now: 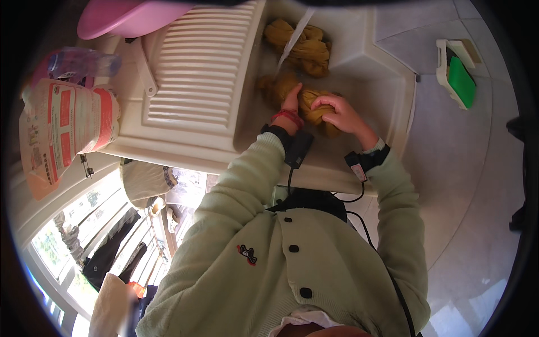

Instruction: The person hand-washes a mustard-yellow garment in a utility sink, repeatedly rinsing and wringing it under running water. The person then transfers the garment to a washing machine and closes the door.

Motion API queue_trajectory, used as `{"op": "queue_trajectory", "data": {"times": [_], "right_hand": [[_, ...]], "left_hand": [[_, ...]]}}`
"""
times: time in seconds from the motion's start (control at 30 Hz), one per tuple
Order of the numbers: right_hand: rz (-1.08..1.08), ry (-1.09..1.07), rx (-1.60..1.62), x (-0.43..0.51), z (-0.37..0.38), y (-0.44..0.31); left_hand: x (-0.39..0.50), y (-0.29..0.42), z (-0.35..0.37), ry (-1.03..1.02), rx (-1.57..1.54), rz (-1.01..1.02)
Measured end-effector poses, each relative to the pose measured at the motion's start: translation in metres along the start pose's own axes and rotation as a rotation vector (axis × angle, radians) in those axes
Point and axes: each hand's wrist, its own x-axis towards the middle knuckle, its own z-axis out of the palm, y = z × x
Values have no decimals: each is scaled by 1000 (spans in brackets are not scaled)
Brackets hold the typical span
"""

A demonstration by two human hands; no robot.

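Observation:
A wet mustard-yellow cloth [313, 96] lies bunched and twisted low in the basin of a white laundry sink [358, 80]. My left hand [290, 102] grips it from the left, thumb upward, its other fingers hidden by the fabric. On the right, my right hand [343, 113] is closed around a fold, with thumb and fingers curled over the cloth. Water [296, 38] streams down from the top onto the cloth's left part, beside my left hand. Farther back in the basin rests a second mustard-yellow bundle [305, 46], touched by neither hand.
Left of the basin is a ribbed washboard [193, 71], with a pink basin [130, 19] above it. A plastic bottle [84, 62] and a printed refill pouch [69, 126] stand at far left. A white and green box [459, 78] is at right. Cables hang from both wrist devices.

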Motion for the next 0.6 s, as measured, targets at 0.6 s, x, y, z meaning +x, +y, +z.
{"op": "queue_trajectory", "data": {"times": [0.6], "right_hand": [[476,706,-544,-4,-17,33]], "left_hand": [[-57,2,42,-46,179,578]]}}
